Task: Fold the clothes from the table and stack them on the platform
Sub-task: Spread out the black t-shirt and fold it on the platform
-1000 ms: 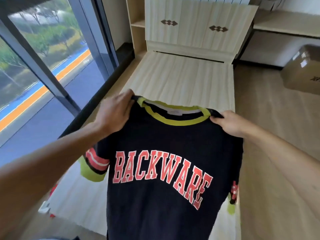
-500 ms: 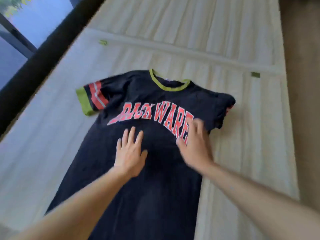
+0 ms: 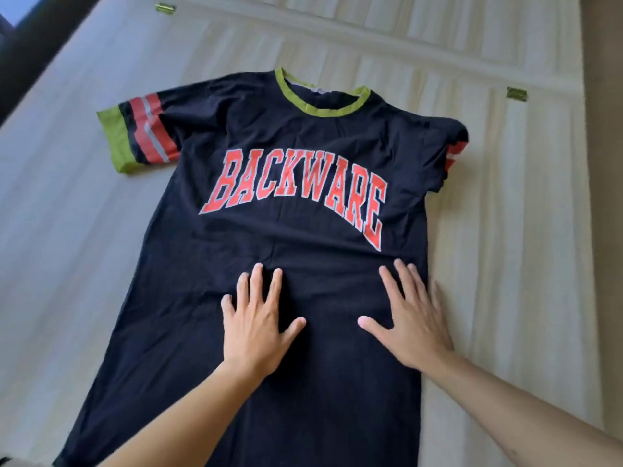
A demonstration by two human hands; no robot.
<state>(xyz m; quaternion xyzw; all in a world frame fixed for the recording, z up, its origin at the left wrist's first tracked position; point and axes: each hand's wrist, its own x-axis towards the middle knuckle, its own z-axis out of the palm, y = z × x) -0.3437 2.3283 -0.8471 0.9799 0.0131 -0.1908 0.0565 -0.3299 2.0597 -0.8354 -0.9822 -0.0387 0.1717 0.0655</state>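
A black T-shirt with a green collar and red "BACKWARE" lettering lies front-up and spread out on the pale wooden platform. Its left sleeve, green-cuffed with red stripes, lies flat out to the side; the right sleeve is bunched and partly tucked under. My left hand presses flat on the shirt's middle, fingers straight and spread. My right hand lies flat beside it near the shirt's right edge, fingers also straight. The shirt's hem runs out of view at the bottom.
Two small green hinge-like tabs sit on a seam across the platform's far part. A dark window sill runs along the upper left. Brown floor borders the platform on the right.
The shirt, held up by its shoulders a second ago, now lies flat on the platform. Both hands have slid down from the lettering to the shirt's middle, smoothing out the print.
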